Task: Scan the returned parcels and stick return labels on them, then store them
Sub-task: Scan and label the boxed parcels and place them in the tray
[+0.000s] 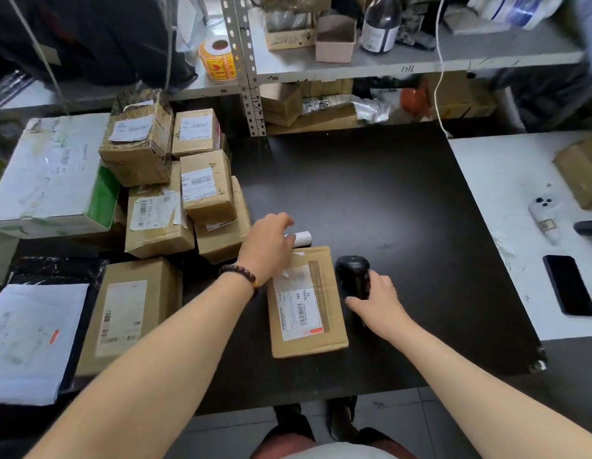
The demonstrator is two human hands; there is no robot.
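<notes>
Grips a black barcode scanner (352,276) in the right hand (381,304) — thumb on its near side, fingers curled round the far side — just beside the right edge of a cardboard parcel (316,339). Has the left hand (268,248) stretched over that parcel's far left corner, fingers bent down onto the end of a small white label roll (301,238); cannot tell whether gripping the roll or only touching it. Wears a dark beaded bracelet (240,272) on the left wrist.

Has the parcel lying flat toward the middle of the near edge of a black table (387,193), shipping label (298,308) face up, with the roll on the table just past the parcel's far edge. Faces, along the table's left edge, a stack of taped cardboard parcels (188,193) with labels up, a large white box (52,173) at the far left corner, and a tall brown box (132,309) and a black mailer bag (56,270) at the near left corner. Sees, just beside the right edge, a white table (493,180) carrying a black phone (568,284), a white phone (545,223) camera side up and a cardboard box (583,170) at its far right. Looks beyond the far edge at a metal shelf (420,61) bearing an orange sticker roll (218,58) and a dark bottle (381,24).
</notes>
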